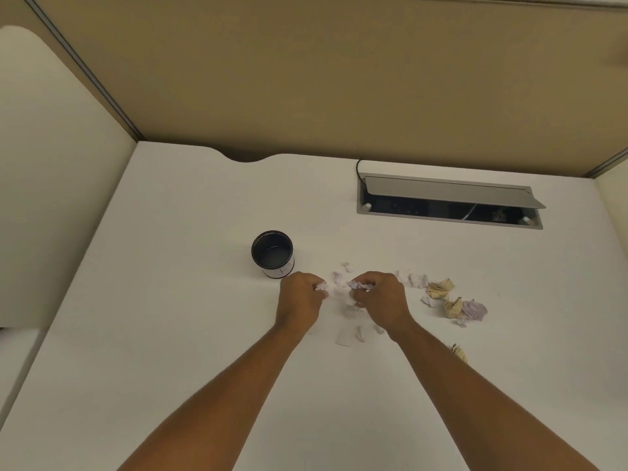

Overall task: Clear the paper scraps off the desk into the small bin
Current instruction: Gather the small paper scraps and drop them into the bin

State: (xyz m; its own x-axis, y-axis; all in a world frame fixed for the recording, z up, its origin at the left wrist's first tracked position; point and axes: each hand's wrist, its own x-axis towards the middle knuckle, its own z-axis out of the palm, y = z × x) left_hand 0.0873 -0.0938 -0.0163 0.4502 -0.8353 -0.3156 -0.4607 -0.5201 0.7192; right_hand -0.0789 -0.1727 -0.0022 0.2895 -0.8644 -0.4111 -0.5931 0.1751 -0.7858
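A small dark round bin stands upright on the white desk, its inside showing no scraps. Just right of it, my left hand is closed around a pale crumpled scrap. My right hand pinches another crumpled pale scrap. Loose white scraps lie between and below my hands. More lie to the right: white bits, two tan crumpled balls, a lilac ball and a tan piece beside my right forearm.
An open grey cable hatch with a raised lid is sunk into the desk at the back right. Tan partition walls close the back, and a pale side panel stands on the left.
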